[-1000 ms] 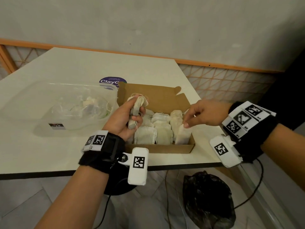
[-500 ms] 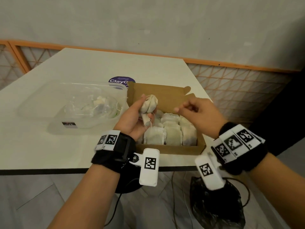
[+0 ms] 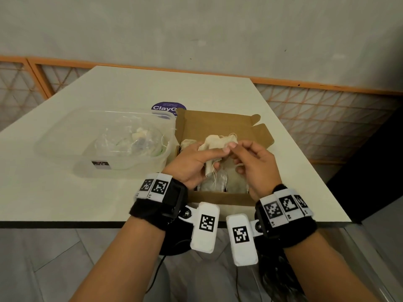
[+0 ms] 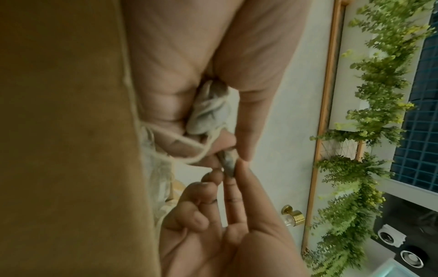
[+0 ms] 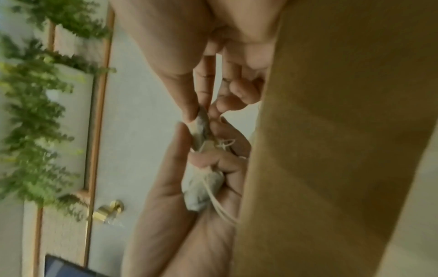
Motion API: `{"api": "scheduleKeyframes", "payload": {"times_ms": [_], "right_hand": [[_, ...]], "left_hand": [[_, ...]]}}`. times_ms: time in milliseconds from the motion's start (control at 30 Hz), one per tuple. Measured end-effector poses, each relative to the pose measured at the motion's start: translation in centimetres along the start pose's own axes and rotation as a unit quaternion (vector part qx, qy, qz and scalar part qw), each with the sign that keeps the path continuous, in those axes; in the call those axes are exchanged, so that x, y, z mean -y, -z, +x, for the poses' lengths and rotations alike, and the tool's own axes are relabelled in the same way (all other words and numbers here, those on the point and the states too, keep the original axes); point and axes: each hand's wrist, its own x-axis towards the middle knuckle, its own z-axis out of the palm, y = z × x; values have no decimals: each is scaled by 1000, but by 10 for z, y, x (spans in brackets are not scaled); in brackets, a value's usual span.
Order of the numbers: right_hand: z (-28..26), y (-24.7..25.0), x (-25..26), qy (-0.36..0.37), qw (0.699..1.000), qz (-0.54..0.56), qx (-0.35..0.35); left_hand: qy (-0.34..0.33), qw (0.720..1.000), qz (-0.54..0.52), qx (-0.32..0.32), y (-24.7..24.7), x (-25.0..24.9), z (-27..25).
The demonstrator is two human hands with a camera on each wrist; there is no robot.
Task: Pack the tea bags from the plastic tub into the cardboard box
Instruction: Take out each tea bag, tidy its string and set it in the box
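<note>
Two hands are held over the white worktop [image 3: 130, 88]: tea bags [image 3: 214, 142] gripped by left hand [image 3: 192, 163], one pinched by right hand [image 3: 255, 162]; grey wall [image 3: 196, 29] beyond.

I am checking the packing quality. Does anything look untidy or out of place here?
Yes. The left hand holds a crumpled clump of tea bags with tangled strings over the cardboard box, and the right hand pinches one bag. The packed bags below lie flat.

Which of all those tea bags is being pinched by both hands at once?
The crumpled tea bag held above the cardboard box, between left hand and right hand; the others lie packed in rows below.
</note>
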Motion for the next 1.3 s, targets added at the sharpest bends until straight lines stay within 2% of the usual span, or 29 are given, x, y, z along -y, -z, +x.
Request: {"api": "scheduleKeyframes", "payload": {"times_ms": [133, 233, 500, 700, 767, 933, 1133, 1300], "right_hand": [[3, 5, 3, -27, 991, 129, -14], [3, 8, 4, -29, 983, 180, 18], [3, 4, -1, 3, 996, 78, 48], [4, 5, 0, -9, 992, 118, -31], [5, 4, -2, -21, 994, 100, -43], [4, 5, -3, -4, 993, 109, -35], [1, 6, -3, 26, 992, 118, -38], [-3, 9, -1, 58, 987, 147, 40]], "left_hand": [[4, 996, -79, -43, 3, -1, 4], [4, 990, -122, -68, 6, -2, 7], [12, 994, -93, -58, -1, -5, 4], [41, 980, -188, -45, 2, -9, 1], [37, 983, -171, -56, 3, -7, 3], [5, 997, -28, -73, 2, 0, 5], [-26, 993, -15, -112, 6, 2, 8], [-33, 990, 33, -133, 4, 3, 8]]}}
